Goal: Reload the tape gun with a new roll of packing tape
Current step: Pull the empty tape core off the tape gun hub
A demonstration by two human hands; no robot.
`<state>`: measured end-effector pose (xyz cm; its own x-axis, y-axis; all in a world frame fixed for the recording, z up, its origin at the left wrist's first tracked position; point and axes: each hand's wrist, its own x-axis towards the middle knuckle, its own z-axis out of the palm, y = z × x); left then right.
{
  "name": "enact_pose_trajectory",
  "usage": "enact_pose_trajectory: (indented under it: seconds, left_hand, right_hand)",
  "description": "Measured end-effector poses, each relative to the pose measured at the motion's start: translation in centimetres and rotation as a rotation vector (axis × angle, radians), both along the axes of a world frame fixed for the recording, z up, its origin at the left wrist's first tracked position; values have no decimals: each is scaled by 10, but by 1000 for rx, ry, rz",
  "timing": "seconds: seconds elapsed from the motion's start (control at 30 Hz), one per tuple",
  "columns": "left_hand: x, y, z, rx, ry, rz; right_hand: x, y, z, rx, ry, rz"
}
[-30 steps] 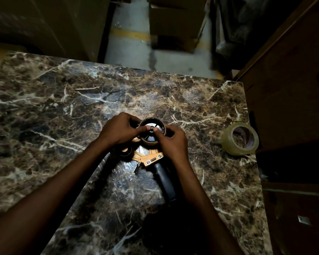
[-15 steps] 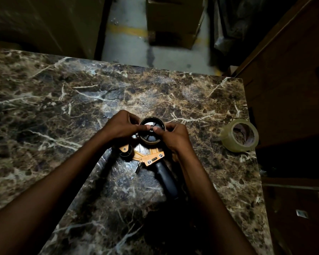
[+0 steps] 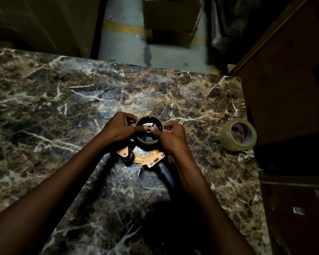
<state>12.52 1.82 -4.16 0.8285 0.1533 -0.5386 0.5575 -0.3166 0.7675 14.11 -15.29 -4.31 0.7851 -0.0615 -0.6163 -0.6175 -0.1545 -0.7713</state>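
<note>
- Orange-framed tape gun [image 3: 145,159] lies flat on the marble table [image 3: 63,107], hub [image 3: 149,132] facing up, presumably for access.
- Left hand [image 3: 118,128] and right hand [image 3: 173,138] both grip the bare black hub, thumbs meeting at its centre; likely working the spindle.
- New tape roll [image 3: 237,137] waits at the table's right edge, well apart, unmounted.

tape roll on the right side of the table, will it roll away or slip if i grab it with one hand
The clear, brownish packing tape roll lies tilted, partly on its flat side, near the marble-patterned table's right edge, so it probably stays put unless nudged upright. Its open core offers an easy hold. The glossy outer wrap may feel slightly slick.
</note>
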Motion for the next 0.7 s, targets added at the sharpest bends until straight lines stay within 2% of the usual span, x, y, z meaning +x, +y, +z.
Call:
enact_pose_trajectory:
  seconds: [0.3,0.37,0.5,0.7]
  left_hand:
    - [-6,-7,6,-112,-14,99]
    - [-8,-6,11,-170,-14,109]
    - [-13,3,15,-253,13,151]
    - [-17,9,11,-293,19,189]
  right_hand:
    - [-4,-1,8,46,-38,-2]
    - [-5,-7,10,114,-38,-24]
    - [-3,-19,17,333,111,-46]
    - [-2,-24,20,335,137,-2]
